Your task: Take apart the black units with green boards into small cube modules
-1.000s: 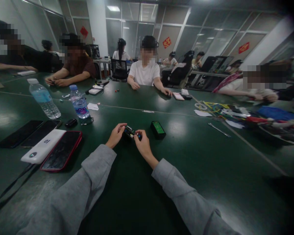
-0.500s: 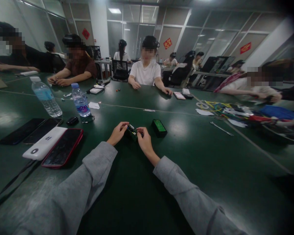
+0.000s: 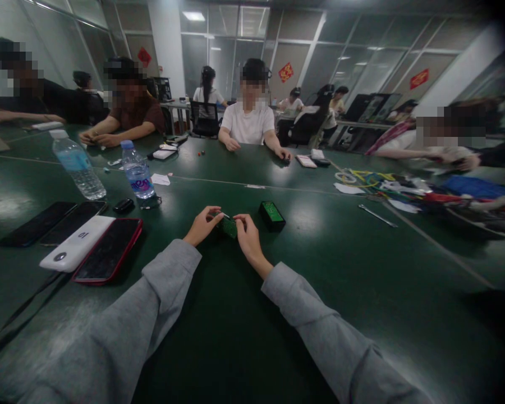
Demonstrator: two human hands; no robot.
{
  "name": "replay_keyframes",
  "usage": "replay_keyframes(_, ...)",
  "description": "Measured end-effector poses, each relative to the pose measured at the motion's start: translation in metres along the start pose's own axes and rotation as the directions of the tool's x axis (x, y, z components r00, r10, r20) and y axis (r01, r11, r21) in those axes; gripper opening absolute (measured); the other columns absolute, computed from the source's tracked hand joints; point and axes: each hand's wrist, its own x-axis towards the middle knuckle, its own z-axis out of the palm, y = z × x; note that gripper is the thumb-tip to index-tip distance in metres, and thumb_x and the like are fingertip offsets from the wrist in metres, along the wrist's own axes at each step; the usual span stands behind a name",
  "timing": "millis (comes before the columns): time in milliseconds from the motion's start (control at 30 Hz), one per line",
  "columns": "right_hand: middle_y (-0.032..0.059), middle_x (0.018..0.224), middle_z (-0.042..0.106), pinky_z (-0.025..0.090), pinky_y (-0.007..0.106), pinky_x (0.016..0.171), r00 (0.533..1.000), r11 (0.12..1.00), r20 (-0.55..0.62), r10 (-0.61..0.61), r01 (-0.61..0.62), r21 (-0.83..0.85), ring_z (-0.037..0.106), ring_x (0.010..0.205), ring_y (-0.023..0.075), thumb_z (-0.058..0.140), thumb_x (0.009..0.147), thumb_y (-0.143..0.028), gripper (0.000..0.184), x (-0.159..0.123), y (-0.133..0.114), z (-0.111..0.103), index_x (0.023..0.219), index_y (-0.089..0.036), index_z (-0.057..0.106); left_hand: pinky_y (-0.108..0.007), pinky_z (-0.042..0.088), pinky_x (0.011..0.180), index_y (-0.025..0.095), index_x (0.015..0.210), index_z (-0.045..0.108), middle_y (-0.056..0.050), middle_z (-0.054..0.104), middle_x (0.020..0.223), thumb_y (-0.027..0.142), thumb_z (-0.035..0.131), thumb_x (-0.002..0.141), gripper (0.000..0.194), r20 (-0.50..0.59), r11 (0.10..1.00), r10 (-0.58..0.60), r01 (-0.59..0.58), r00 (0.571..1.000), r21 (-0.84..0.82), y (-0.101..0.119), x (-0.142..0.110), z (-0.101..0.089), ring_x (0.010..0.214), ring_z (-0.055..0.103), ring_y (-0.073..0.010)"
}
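Between my two hands, just above the dark green table (image 3: 235, 314), is a small green circuit board (image 3: 229, 228). My left hand (image 3: 204, 225) pinches its left edge between thumb and fingers. The thumb and fingertips of my right hand (image 3: 249, 238) are closed on its right edge. A bright strip shows along the board's top edge; its finer parts are too small to make out. Right of my right hand lies a black box (image 3: 272, 216) with a green circuit board in its open face, apart from both hands.
Left are two water bottles (image 3: 138, 171), several phones (image 3: 109, 249) and a white device (image 3: 76, 243) with a strap. To the right lie a wrench (image 3: 377, 216) and a heap of cables (image 3: 425, 193). Across the table sits a person in a white shirt (image 3: 248, 123); others sit nearby.
The circuit board has been tilted in my hands, so its flat green face now shows instead of the side with raised parts. The black box stays in place.
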Motion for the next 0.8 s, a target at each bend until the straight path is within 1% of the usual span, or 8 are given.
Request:
replay_keyframes(100, 0.0077, 0.099, 0.060, 0.048, 0.039, 0.088, 0.996, 0.991, 0.008, -0.091, 0.092, -0.101, 0.058, 0.095, 0.0229, 0.046, 0.094, -0.035, 0.022, -0.002, -0.006, -0.001, 0.100, -0.019, 0.060, -0.036, 0.050, 0.083, 0.019, 0.114, 0.062, -0.009, 0.065, 0.115, 0.048, 0.064, 0.083, 0.043, -0.018, 0.999, 0.012, -0.011, 1.000, 0.033, 0.002, 0.000, 0.000, 0.092, 0.063, -0.0184)
replay_keyframes(200, 0.0092, 0.109, 0.056, 0.048, 0.041, 0.090, 0.986, 0.957, 0.071, -0.148, 0.161, -0.240, 0.055, 0.104, 0.0258, 0.060, 0.089, -0.038, 0.028, -0.005, -0.009, -0.001, 0.111, -0.020, 0.058, -0.036, 0.050, 0.084, 0.019, 0.113, 0.062, -0.009, 0.066, 0.113, 0.049, 0.064, 0.082, 0.043, -0.029, 0.999, 0.017, -0.015, 0.999, 0.050, 0.003, 0.000, 0.000, 0.092, 0.062, -0.0187)
replay_keyframes(300, 0.0110, 0.118, 0.052, 0.049, 0.044, 0.090, 0.970, 0.891, 0.167, -0.176, 0.229, -0.392, 0.052, 0.109, 0.0295, 0.070, 0.080, -0.025, 0.043, -0.008, -0.010, 0.000, 0.120, -0.021, 0.055, -0.036, 0.050, 0.084, 0.019, 0.113, 0.062, -0.009, 0.066, 0.113, 0.050, 0.063, 0.082, 0.044, -0.035, 0.999, 0.013, -0.012, 0.999, 0.044, 0.003, 0.000, 0.000, 0.091, 0.063, -0.0191)
replay_keyframes(400, 0.0105, 0.115, 0.056, 0.049, 0.046, 0.087, 0.960, 0.834, 0.235, -0.151, 0.251, -0.492, 0.053, 0.107, 0.0308, 0.065, 0.079, -0.012, 0.045, -0.008, -0.010, 0.000, 0.121, -0.020, 0.055, -0.036, 0.049, 0.083, 0.019, 0.112, 0.063, -0.009, 0.066, 0.113, 0.051, 0.064, 0.082, 0.045, -0.039, 0.999, 0.005, -0.003, 0.999, 0.039, 0.003, 0.000, 0.000, 0.092, 0.062, -0.0192)
replay_keyframes(567, 0.0087, 0.108, 0.061, 0.049, 0.044, 0.086, 0.973, 0.885, 0.190, -0.129, 0.200, -0.421, 0.057, 0.101, 0.0279, 0.062, 0.084, -0.016, 0.030, -0.008, -0.007, 0.001, 0.114, -0.021, 0.057, -0.034, 0.047, 0.089, 0.019, 0.110, 0.064, -0.008, 0.066, 0.108, 0.057, 0.049, 0.089, 0.046, -0.030, 0.999, -0.002, 0.001, 1.000, -0.054, 0.006, -0.001, 0.000, 0.098, 0.061, -0.0193)
replay_keyframes(667, 0.0088, 0.107, 0.063, 0.050, 0.043, 0.085, 0.980, 0.920, 0.182, -0.083, 0.146, -0.363, 0.058, 0.098, 0.0271, 0.065, 0.084, -0.020, 0.029, -0.012, -0.015, -0.003, 0.112, -0.019, 0.058, -0.034, 0.046, 0.089, 0.018, 0.109, 0.065, -0.008, 0.066, 0.107, 0.059, 0.038, 0.093, 0.052, -0.056, 0.996, -0.008, 0.003, 0.998, -0.085, 0.008, -0.002, -0.001, 0.097, 0.060, -0.0189)
replay_keyframes(733, 0.0086, 0.107, 0.063, 0.051, 0.042, 0.084, 0.969, 0.937, 0.235, -0.076, 0.150, -0.316, 0.060, 0.097, 0.0261, 0.065, 0.085, -0.024, 0.029, -0.017, -0.025, -0.016, 0.113, -0.019, 0.058, -0.034, 0.047, 0.085, 0.018, 0.110, 0.064, -0.008, 0.067, 0.108, 0.060, 0.035, 0.094, 0.053, -0.063, 0.997, -0.028, 0.023, 0.998, -0.077, 0.008, -0.002, -0.001, 0.090, 0.060, -0.0178)
replay_keyframes(800, 0.0086, 0.109, 0.064, 0.051, 0.041, 0.084, 0.947, 0.939, 0.301, -0.112, 0.200, -0.281, 0.061, 0.097, 0.0255, 0.063, 0.088, -0.028, 0.029, -0.024, -0.035, -0.046, 0.115, -0.020, 0.059, -0.034, 0.047, 0.083, 0.019, 0.111, 0.064, -0.008, 0.067, 0.110, 0.059, 0.034, 0.094, 0.053, -0.057, 0.997, -0.052, 0.048, 0.997, -0.068, 0.008, -0.001, -0.002, 0.083, 0.059, -0.0164)
